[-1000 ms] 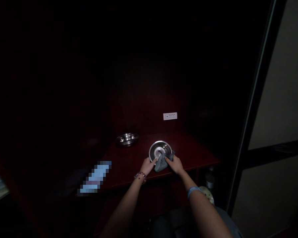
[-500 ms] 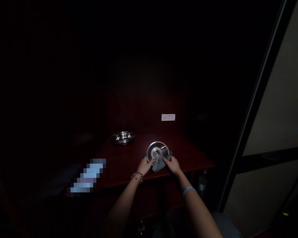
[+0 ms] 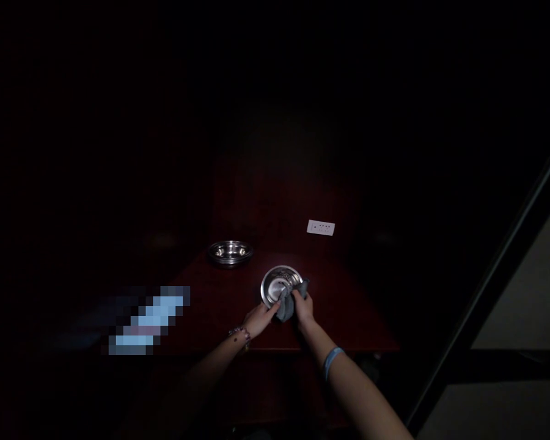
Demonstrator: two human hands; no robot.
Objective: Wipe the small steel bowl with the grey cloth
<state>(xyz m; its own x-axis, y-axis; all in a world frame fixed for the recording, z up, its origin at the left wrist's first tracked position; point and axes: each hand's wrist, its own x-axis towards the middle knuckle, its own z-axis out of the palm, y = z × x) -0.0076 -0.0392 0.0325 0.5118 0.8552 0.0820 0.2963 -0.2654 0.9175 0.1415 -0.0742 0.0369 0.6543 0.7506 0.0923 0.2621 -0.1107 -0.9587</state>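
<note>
A shiny metal bowl (image 3: 270, 284) is held tilted above the front part of the dark red desk (image 3: 348, 318), its inside facing me. My left hand (image 3: 260, 320) grips its lower left rim, thumb over the edge. A grey cloth (image 3: 285, 308) hangs bunched over the near right side of the bowl. My right hand (image 3: 304, 307) is closed on that cloth, pressing it against the rim and inside. The fingers behind the bowl are hidden.
Several stacked metal bowls (image 3: 230, 253) stand at the back left of the desk. A white power socket (image 3: 321, 228) is on the back wall. A bright pixelated screen (image 3: 151, 321) glows at the left. At the right is a pale panel (image 3: 522, 293) with a dark frame.
The view has tilted and shifted. The bowl and both hands sit slightly farther left, and my right hand has turned more upright with the cloth along the rim. Both hands keep their hold.
</note>
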